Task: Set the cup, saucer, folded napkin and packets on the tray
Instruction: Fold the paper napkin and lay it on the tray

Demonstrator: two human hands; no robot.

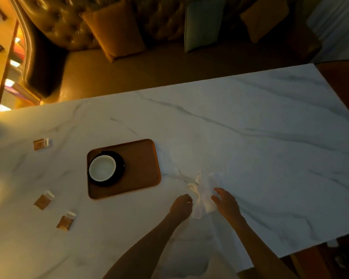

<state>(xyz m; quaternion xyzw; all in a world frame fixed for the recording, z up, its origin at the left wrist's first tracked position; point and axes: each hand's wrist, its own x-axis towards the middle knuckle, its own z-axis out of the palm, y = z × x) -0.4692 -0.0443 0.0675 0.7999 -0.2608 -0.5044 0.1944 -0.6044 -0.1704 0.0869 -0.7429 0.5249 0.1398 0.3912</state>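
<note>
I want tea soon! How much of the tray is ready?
Done: the cup sits on its dark saucer on the tray. In hand: both hands, left hand and right hand, are working the white napkin beside the tray. Left: three packets lie on the table.

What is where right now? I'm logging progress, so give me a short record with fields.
tray: on table
saucer: on tray, left side
cup: on saucer
napkin: off tray, rumpled, between both hands
packets: three on table left of tray
left hand: at napkin
right hand: at napkin, fingers spread
</note>
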